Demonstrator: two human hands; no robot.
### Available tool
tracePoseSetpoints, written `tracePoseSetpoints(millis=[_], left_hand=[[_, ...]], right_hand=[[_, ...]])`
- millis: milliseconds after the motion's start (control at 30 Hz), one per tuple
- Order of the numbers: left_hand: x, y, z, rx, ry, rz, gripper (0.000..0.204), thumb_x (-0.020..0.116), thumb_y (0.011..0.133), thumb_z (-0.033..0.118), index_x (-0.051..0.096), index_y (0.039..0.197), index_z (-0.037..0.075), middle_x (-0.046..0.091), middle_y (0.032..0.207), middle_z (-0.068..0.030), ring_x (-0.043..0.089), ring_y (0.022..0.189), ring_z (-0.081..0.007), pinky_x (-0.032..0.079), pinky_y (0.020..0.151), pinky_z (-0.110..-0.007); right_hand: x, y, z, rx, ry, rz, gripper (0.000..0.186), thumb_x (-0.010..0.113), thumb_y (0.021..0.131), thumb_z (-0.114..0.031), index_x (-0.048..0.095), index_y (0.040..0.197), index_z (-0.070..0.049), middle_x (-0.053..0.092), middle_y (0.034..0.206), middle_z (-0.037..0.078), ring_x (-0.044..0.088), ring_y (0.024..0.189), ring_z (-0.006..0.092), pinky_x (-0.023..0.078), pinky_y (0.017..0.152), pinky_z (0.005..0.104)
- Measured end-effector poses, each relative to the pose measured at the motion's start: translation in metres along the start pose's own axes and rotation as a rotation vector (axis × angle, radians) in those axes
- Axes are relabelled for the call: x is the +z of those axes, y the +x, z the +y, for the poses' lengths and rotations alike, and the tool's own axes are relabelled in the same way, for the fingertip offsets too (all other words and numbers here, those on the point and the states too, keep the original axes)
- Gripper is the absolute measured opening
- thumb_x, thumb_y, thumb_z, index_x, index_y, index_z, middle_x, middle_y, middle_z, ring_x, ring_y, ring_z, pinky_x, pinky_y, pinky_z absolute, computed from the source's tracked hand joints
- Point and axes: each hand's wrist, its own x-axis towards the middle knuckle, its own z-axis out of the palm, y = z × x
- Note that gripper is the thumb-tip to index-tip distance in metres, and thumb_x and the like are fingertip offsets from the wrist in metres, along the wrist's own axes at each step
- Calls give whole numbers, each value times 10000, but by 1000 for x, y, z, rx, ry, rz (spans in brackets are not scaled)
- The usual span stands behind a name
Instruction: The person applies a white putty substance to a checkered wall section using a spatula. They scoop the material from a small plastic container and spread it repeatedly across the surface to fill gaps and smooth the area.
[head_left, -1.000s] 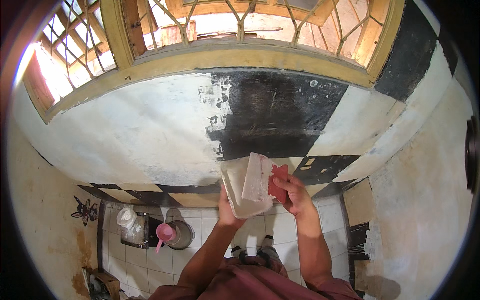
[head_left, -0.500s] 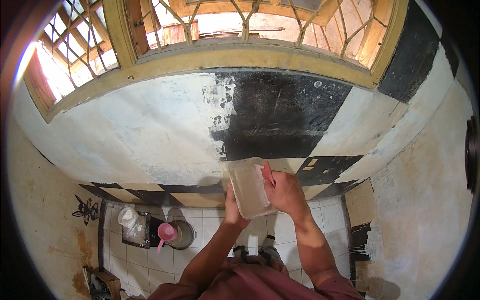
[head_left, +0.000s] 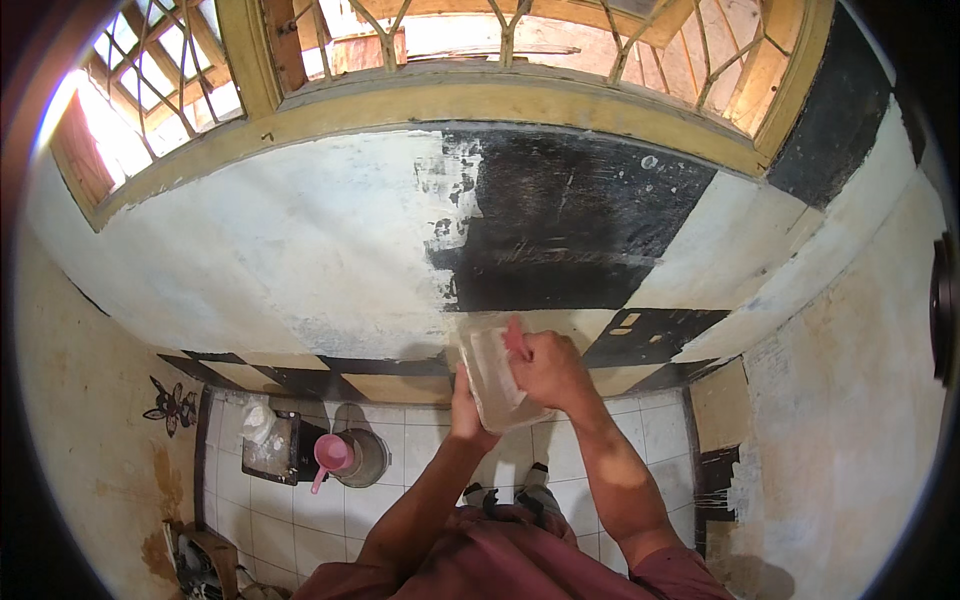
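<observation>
My left hand (head_left: 467, 408) is closed on the left side of a clear rectangular plastic tub (head_left: 480, 372), holding it tilted in front of the wall. Whitish paste coats part of its inside. In my right hand (head_left: 553, 370) is a pink putty scraper (head_left: 514, 338), its blade inside the tub near the far end. Just beyond the tub rises the wall, where smeared white filler (head_left: 330, 250) covers the left part and meets a black painted square (head_left: 570, 220) along a ragged edge.
A yellow window frame (head_left: 420, 108) with metal bars runs above the wall. On the tiled floor at left stand a grey bucket (head_left: 372, 462) with a pink dipper (head_left: 333, 453) over it and a black box (head_left: 297, 448) beside a white plastic bag (head_left: 257, 423).
My right hand has shifted left with the scraper, whose blade has moved from the tub's right part toward its middle. The view has shifted slightly. Both hands keep their hold.
</observation>
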Motion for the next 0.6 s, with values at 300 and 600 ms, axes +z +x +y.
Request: tracePoseSetpoints(millis=[300, 600], left_hand=[[3, -2, -1, 6, -3, -19, 690, 245, 1028, 635, 416, 1495, 157, 506, 1458, -84, 500, 1325, -287, 401, 1110, -483], [-6, 6, -2, 34, 3, 3, 699, 280, 1015, 662, 453, 1458, 149, 529, 1429, -84, 506, 1316, -260, 393, 1121, -428]], right_hand=[[0, -2, -6, 58, -303, -22, 268, 579, 881, -206, 731, 917, 13, 697, 909, 283, 687, 839, 466, 553, 829, 504], [27, -14, -37, -113, -237, 32, 285, 573, 893, -235, 713, 863, 12, 698, 879, 246, 697, 836, 440, 566, 789, 500]])
